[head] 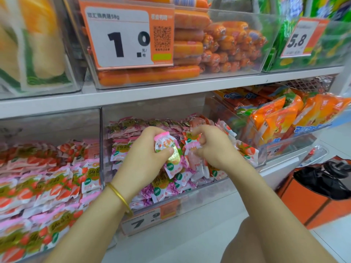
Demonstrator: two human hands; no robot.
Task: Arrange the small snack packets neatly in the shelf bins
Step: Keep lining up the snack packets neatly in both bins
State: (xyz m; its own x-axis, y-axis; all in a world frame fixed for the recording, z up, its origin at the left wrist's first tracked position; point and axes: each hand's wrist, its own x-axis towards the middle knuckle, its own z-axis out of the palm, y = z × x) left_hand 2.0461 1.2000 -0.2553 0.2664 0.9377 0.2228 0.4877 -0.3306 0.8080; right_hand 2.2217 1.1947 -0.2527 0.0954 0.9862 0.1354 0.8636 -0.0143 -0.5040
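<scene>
- L hand (144, 158): your fingers (152, 130) curl round a small pink-and-white plastic snack packet w/ gold oval label (168, 147), thumb pressed on its front. Clamped, packet tilted.
- R hand (212, 147): fingers (204, 138) curled in, thumb pinching the top of a pale pink see-through snack packet (195, 161). It hangs below your fingertips, just beside the L packet.
- Under and behind both sets of fingers: a heap of like pink, purple and white packets (133, 130), some in rows at the back, loose nearer you.
- All of it sits in the clear plastic shelf bin (209, 192), both hands inside it.
- Below your L wrist: thin gold bangle (121, 198), then a white-and-orange "7.9" price tag (150, 219) on the bin front.
- Left of L fingers: next clear bin of red-strawberry packets (47, 186).
- Right of R fingers: orange snack bags (275, 118).
- Above your fingers, upper shelf: orange sausage sticks (190, 48) behind a "1.0" tag (123, 38).
</scene>
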